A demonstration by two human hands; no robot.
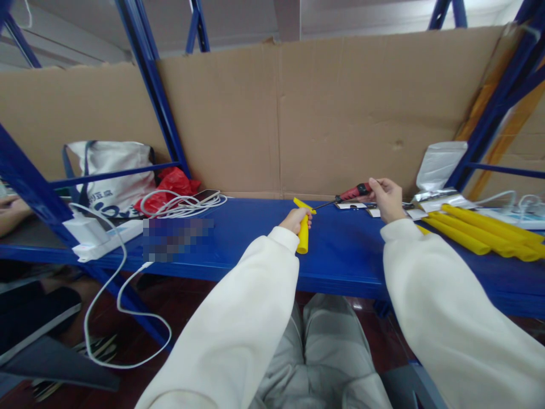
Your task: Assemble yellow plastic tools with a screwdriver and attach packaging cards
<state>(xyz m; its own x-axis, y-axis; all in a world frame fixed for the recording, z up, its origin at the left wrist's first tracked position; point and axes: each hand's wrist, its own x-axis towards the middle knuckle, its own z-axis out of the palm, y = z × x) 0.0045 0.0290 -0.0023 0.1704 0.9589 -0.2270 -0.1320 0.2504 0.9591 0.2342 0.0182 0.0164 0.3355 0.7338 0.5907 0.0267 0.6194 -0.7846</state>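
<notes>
My left hand (295,220) is wrapped round a yellow plastic tube (303,238) with a yellow crosspiece at its upper end, held over the blue shelf. In my right hand (387,197) is the rear end of a red and black screwdriver (351,193), pinched between fingers and thumb. Its thin shaft points left and its tip reaches the yellow part beside my left hand. Whether the tip sits in a screw is too small to tell. Under and beside my right hand lie small white and dark packets (351,205).
Several yellow tubes (485,230) lie at the right, by a silver foil pouch (440,165) and a white power strip (517,217). At the left are coiled white cables (183,204), a red bag (176,182), a cloth bag (114,176) and another person's arm (12,215). Blue posts (151,85) frame the shelf (251,238).
</notes>
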